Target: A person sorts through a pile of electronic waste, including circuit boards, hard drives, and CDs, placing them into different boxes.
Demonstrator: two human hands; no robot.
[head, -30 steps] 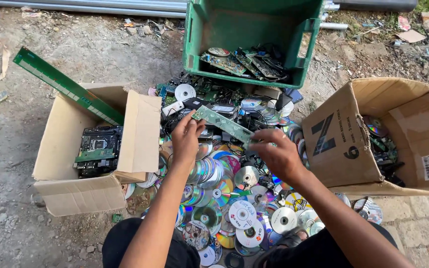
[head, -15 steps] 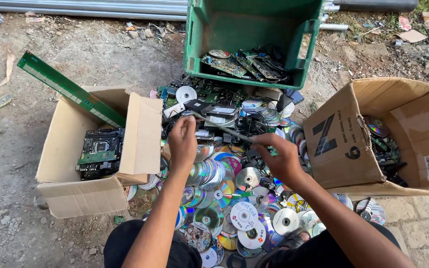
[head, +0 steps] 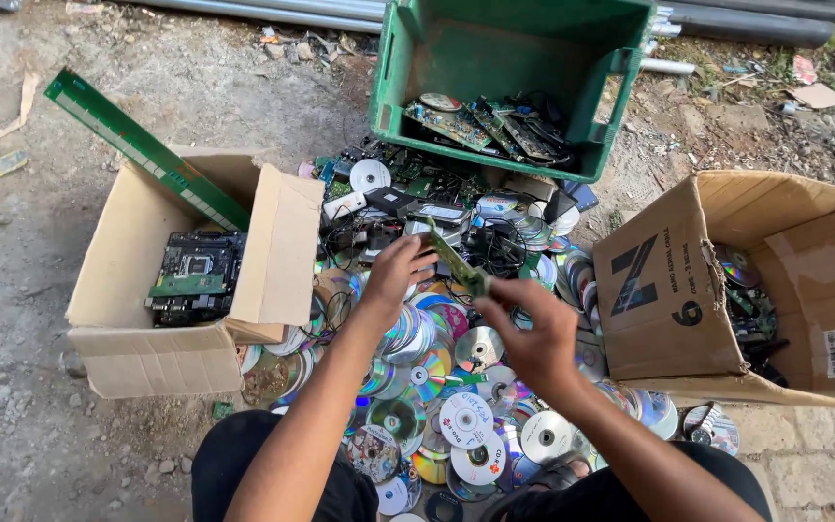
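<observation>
Now both hands grasp narrow green circuit strip: left hand at far end, right hand near end. Looks light, stiff, brittle; edges best.

An outdoor scrap-sorting spot: dirt ground, heaped discs, cardboard boxes of circuit boards.

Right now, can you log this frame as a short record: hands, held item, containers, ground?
left hand: grips one end of the green board strip
right hand: grips the strip's other end
left box: holds a black circuit board and a long green strip
green crate: holds circuit boards
right box: holds discs and parts
ground: pile of discs below the hands
</observation>
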